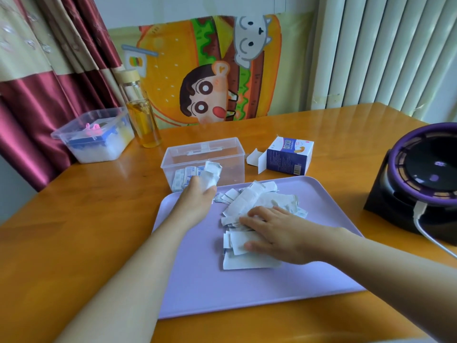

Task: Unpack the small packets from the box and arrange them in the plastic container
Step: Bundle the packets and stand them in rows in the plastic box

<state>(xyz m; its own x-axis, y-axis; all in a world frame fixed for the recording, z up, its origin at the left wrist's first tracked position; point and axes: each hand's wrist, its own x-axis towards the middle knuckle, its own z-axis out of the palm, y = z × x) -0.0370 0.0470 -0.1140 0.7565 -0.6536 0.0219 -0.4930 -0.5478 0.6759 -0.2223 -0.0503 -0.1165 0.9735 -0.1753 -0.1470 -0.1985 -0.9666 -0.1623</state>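
At the table [86, 219], our left hand [197, 194] curls its fingers round a bundle of packets [211, 174], raised at the near wall of the clear plastic container [232, 149], where a row of packets [184, 175] stands at the left end. Our right hand [277, 233] lies flat with fingers spread, gripping nothing, pressing on the loose heap of packets [252, 206] on the lilac tray [222, 288]. The box [288, 155] lies on its side with its flap open, just right of the container. We judge the bundle loosely held and fanned: thin packets could slip out short of the rim onto the tray, or drop askew across the row and upset it. A knock from the left hand could shove the light container, and a sweep of the flat right hand could scatter the heap
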